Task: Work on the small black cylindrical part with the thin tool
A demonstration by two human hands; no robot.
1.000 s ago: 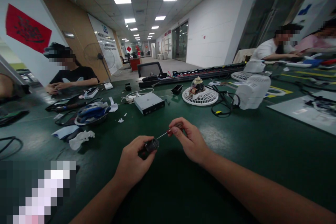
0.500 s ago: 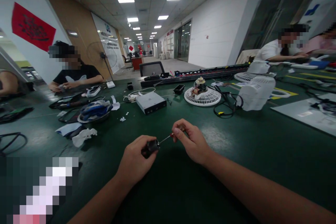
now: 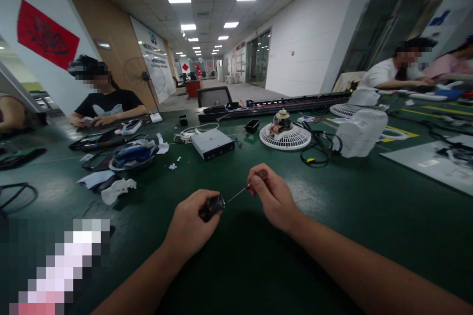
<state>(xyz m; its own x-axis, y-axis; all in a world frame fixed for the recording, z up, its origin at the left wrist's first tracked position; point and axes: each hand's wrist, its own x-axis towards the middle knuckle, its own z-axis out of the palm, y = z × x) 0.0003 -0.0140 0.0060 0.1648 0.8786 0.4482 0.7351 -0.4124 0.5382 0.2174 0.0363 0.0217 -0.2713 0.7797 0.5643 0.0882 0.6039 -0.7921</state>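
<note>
Head, screwdriver (image 3: pixel 248 186) near cylinder (image 3: pixel 213 207) rim, open tabletop (image 3: pixel 347 197)

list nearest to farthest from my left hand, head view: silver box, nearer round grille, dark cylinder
1. Dark cylinder: held in the left hand
2. Silver box: ahead, slightly right of the hand
3. Nearer round grille: right of the box

On the table (image 3: pixel 332 192), the disc drive (image 3: pixel 213 143) lies left of the fan grille (image 3: pixel 291 142), beyond the screwdriver (image 3: pixel 248 186) and cylinder (image 3: pixel 213 207).
</note>
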